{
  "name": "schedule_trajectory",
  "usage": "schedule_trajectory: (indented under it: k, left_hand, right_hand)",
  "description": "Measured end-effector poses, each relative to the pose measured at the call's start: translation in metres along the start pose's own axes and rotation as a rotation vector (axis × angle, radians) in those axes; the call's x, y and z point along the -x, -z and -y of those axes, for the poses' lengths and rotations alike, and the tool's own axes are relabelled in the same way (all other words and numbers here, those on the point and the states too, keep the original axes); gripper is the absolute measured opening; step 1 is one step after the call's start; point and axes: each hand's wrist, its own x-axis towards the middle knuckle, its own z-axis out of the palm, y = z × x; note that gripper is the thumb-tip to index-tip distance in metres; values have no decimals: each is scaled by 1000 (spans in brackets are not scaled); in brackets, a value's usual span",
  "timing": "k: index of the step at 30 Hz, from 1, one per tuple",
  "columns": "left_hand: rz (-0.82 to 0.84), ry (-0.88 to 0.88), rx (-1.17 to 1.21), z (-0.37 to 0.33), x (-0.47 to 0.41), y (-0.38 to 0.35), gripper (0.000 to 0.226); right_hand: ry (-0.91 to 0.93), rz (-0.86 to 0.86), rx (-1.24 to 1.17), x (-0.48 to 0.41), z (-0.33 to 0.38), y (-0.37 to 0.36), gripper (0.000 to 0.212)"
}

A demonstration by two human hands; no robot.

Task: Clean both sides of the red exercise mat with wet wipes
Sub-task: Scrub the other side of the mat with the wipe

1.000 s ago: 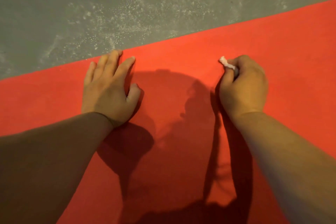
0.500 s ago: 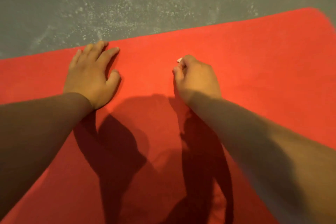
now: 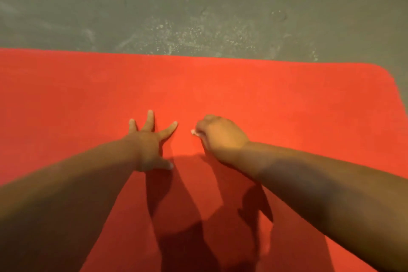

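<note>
A person leaned over a red exercise mat (image 3: 287, 99) laid flat on a grey concrete floor (image 3: 198, 6), both bare forearms reaching forward across it. The left hand (image 3: 150, 146) lay palm down on the mat, its fingers fanned wide and the thumb stretched out to the side, pressing on the red surface well short of the mat's far edge. Just beside it, the right hand (image 3: 220, 134) was balled knuckles-up, curled round a wet wipe (image 3: 193, 132). Only a small white scrap of the wipe showed at the thumb side of the fist, facing the left hand. It sat low against the mat, though blur left it unclear whether it touched. The two hands were close but apart. The mat's far edge ran straight across the view and its far right corner was rounded. The floor beyond that edge was speckled with pale, dusty marks. Dark shadows of both arms fell on the mat on the person's side of the hands.
</note>
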Motion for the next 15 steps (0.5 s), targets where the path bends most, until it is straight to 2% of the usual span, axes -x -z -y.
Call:
schedule_trajectory:
  k: [2, 3, 6, 7, 8, 10, 13, 15]
  left_hand:
    - [0, 54, 27, -8, 14, -5, 108]
    - [-12, 67, 50, -10, 16, -6, 108]
    - [-34, 80, 95, -8, 10, -8, 113]
    - [-41, 89, 105, -5, 7, -9, 116]
    - [-55, 93, 114, -3, 4, -10, 119]
    - [-71, 114, 155, -1, 2, -12, 128]
    - [-96, 129, 188, 4, 0, -13, 137]
    - [-102, 120, 187, 4, 0, -15, 137]
  right_hand:
    - [30, 12, 48, 11, -11, 4, 16]
    - [-56, -52, 56, 11, -28, 9, 16]
    - [-563, -333, -23, 2, -91, 32, 18]
    - [-670, -399, -75, -2, -100, 33, 18]
    - [-679, -420, -80, -8, -94, 30, 19]
    - [-518, -370, -90, -18, -57, 8, 21]
    - [-184, -185, -152, -15, 20, -26, 26]
    - [-65, -129, -124, -13, 24, -27, 28]
